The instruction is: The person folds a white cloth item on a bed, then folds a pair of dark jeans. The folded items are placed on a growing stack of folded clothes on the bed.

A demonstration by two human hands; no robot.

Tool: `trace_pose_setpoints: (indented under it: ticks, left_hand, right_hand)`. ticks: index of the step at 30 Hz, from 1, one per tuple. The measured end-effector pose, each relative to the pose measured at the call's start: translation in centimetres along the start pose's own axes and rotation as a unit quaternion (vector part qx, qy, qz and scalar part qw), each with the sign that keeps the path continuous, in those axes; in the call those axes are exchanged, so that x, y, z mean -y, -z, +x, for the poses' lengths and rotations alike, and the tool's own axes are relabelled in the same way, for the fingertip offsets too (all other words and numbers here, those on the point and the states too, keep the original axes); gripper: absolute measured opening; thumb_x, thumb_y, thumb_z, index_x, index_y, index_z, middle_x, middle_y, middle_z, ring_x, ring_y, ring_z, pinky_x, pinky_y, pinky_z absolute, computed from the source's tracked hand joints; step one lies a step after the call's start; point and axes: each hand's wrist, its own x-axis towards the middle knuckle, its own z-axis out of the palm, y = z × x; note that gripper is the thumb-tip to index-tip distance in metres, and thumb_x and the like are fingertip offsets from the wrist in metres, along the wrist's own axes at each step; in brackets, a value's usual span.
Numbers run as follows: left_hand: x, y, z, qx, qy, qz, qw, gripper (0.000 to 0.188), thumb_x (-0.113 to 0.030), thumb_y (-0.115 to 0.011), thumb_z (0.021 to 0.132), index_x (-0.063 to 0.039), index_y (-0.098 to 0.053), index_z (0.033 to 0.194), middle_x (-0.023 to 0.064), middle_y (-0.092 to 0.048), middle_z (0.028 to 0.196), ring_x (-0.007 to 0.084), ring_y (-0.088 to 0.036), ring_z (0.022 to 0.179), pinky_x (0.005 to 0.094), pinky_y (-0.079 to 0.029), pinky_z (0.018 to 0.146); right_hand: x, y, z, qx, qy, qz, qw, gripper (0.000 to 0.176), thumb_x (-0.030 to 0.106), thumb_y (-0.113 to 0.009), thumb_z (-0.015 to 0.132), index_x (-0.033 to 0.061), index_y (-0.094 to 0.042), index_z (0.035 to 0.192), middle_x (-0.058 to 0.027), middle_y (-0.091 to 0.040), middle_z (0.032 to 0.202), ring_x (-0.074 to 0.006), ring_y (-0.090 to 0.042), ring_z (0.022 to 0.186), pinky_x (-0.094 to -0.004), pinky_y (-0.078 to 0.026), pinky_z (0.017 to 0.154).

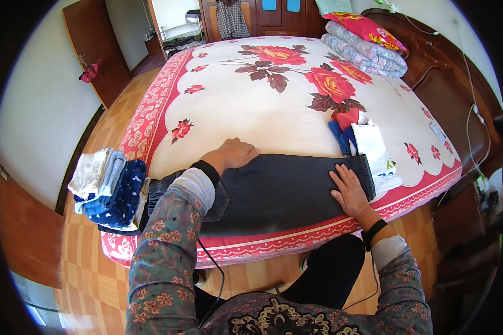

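A pair of dark denim trousers (276, 192), doubled lengthwise, lies across the near edge of the bed, its elastic waist to the left and its leg hem to the right. My left hand (234, 153) rests on the far edge of the trousers with its fingers curled; whether it pinches cloth I cannot tell. My right hand (350, 190) lies flat near the hem, fingers apart. Beside the waist at the left is a stack of folded clothes (125, 192). Past the hem lie a white printed garment (371, 146) and red and blue garments (347, 121).
The bed has a rose-patterned sheet (243, 113). A folded quilt (364, 50) with a red pillow (366, 29) on it lies by the headboard (440, 63). A white power strip or remote (438, 132) lies at the right. A door (96, 50) stands ajar at the far left.
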Motion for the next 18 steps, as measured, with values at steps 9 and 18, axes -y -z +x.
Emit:
trace_pose_setpoints:
  ticks: [9,18]
  left_hand:
    - [0.7,0.2,2.5,0.105,0.045,-0.088,0.990,0.058,-0.050,-0.033,0.099,-0.008,-0.070,0.114,0.0129,-0.066,0.120,0.0337,-0.058,0.113,0.0417,-0.038,0.103]
    - [2.2,0.6,2.4,0.123,-0.063,-0.266,0.954,0.031,-0.031,-0.050,0.095,-0.003,-0.064,0.100,0.0025,-0.062,0.092,0.0149,-0.053,0.087,0.0311,-0.042,0.087]
  right_hand:
    - [0.3,0.3,0.0,-0.008,-0.008,0.022,1.000,0.055,0.035,-0.048,0.099,0.0076,-0.041,0.145,-0.0184,-0.031,0.154,-0.0334,-0.023,0.146,-0.0447,-0.015,0.120]
    - [0.4,0.4,0.0,-0.011,-0.007,0.028,1.000,0.054,0.035,-0.049,0.098,0.0056,-0.043,0.144,-0.0186,-0.031,0.154,-0.0340,-0.023,0.145,-0.0450,-0.015,0.119]
